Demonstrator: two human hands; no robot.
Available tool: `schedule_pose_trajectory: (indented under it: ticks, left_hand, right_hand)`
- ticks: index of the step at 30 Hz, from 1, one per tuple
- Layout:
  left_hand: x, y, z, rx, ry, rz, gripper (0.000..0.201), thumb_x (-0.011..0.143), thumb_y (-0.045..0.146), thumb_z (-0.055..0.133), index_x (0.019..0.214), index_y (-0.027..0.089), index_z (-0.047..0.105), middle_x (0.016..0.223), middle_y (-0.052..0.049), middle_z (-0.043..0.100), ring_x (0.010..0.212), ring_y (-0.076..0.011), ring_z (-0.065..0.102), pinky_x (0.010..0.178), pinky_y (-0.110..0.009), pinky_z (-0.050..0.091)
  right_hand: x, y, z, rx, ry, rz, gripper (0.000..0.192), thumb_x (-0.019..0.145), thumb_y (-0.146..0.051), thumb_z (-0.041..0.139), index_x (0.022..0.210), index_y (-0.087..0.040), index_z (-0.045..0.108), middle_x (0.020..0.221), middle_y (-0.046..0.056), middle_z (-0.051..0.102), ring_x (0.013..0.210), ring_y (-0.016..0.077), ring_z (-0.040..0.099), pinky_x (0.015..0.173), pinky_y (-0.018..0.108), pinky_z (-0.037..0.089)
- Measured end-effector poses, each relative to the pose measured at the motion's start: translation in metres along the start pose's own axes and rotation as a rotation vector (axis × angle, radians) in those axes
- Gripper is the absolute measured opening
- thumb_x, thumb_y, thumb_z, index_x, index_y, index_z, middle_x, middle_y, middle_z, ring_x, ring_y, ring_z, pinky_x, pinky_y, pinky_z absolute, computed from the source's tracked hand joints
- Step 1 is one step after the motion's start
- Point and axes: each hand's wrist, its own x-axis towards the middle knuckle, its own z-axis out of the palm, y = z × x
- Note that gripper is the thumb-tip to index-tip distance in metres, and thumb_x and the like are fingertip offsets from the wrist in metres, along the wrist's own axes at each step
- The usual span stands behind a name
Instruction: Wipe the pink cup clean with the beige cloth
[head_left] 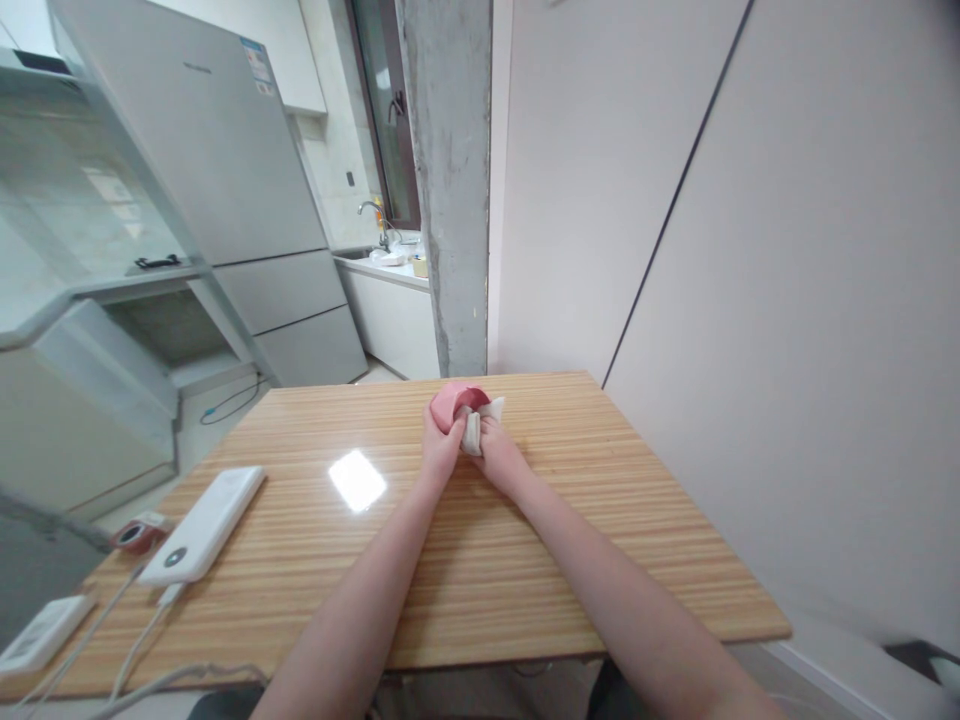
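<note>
Over the far middle of the wooden table (570,560), both my hands meet around a small pink cup (452,400). My left hand (440,447) grips the pink cup from the left side. My right hand (496,453) presses a white cloth (475,427) against the cup's right side and rim. The cup is tilted, with its opening facing right and toward the cloth. Part of the cloth sticks out above my right hand, and the lower part of the cup is hidden by my fingers.
A white power bank (204,524) with cables lies on the table's left side, a small red object (136,535) beside it, and a white device (41,632) at the near left corner. A wall runs along the right; a fridge (225,190) stands behind.
</note>
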Motion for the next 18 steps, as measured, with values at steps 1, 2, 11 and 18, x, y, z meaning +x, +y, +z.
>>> schedule_pose_trajectory:
  ticks: [1, 2, 11, 18]
  left_hand:
    - [0.002, 0.004, -0.007, 0.06, -0.011, 0.029, 0.053, 0.077, 0.038, 0.064, 0.122, 0.016, 0.048, 0.112, -0.012, 0.063, 0.104, -0.0235, 0.062, 0.091, -0.038, 0.049]
    - [0.004, 0.007, -0.013, 0.125, -0.038, 0.058, 0.049, 0.077, 0.038, 0.063, 0.119, 0.017, 0.051, 0.107, -0.011, 0.065, 0.101, -0.0244, 0.063, 0.09, -0.039, 0.05]
    - [-0.001, 0.002, -0.004, 0.019, -0.025, 0.011, 0.082, 0.071, 0.042, 0.07, 0.139, 0.017, 0.03, 0.123, -0.014, 0.057, 0.11, -0.0233, 0.059, 0.096, -0.038, 0.046]
    - [0.005, -0.001, -0.013, 0.082, -0.03, 0.071, 0.055, 0.077, 0.036, 0.062, 0.126, 0.017, 0.044, 0.118, -0.011, 0.059, 0.109, -0.0234, 0.058, 0.098, -0.041, 0.044]
  right_hand:
    - [0.0, -0.001, -0.001, 0.001, -0.021, -0.025, 0.037, 0.074, -0.006, 0.057, 0.111, -0.012, 0.061, 0.11, 0.013, 0.06, 0.111, 0.0231, 0.049, 0.1, 0.037, 0.042]
    - [0.0, -0.002, -0.003, -0.004, -0.044, -0.049, 0.035, 0.076, -0.008, 0.057, 0.11, -0.013, 0.062, 0.111, 0.013, 0.06, 0.112, 0.0233, 0.048, 0.1, 0.037, 0.042]
    - [-0.002, 0.002, 0.004, -0.044, 0.006, 0.023, 0.032, 0.077, -0.006, 0.054, 0.107, -0.015, 0.064, 0.103, 0.012, 0.063, 0.104, 0.0238, 0.051, 0.095, 0.039, 0.045]
    - [0.0, -0.003, 0.002, 0.004, -0.044, -0.017, 0.039, 0.074, -0.007, 0.058, 0.112, -0.014, 0.062, 0.113, 0.012, 0.061, 0.111, 0.0228, 0.049, 0.1, 0.036, 0.043]
